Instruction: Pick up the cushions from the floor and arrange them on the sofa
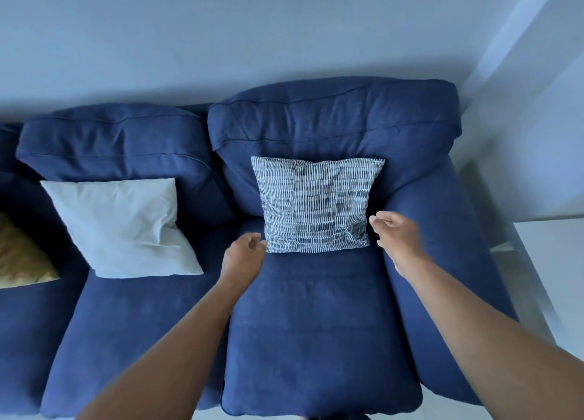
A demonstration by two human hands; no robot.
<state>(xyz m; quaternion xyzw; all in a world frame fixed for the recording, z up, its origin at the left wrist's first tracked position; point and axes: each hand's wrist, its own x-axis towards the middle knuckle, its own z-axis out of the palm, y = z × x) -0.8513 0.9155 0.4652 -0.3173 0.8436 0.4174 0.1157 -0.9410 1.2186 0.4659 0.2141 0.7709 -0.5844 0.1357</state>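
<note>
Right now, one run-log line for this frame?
patterned blue-white cushion: upright on blue fabric sofa | left hand: open, beside it | right hand: open, beside it

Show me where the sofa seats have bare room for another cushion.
Free: the right seat in front of the patterned cushion, between both forearms, and the middle seat's front below the white cushion. Crowded: the seat backs, and the far left by the yellow cushion. The left hand and right hand flank the patterned cushion.

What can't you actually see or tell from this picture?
- Yellow cushion: cut off by the head view's left edge.
- Floor: almost wholly hidden by the sofa, so leftover cushions can't be ruled out.
- Left hand, right hand: blurred beside the patterned cushion; contact unclear.
</note>
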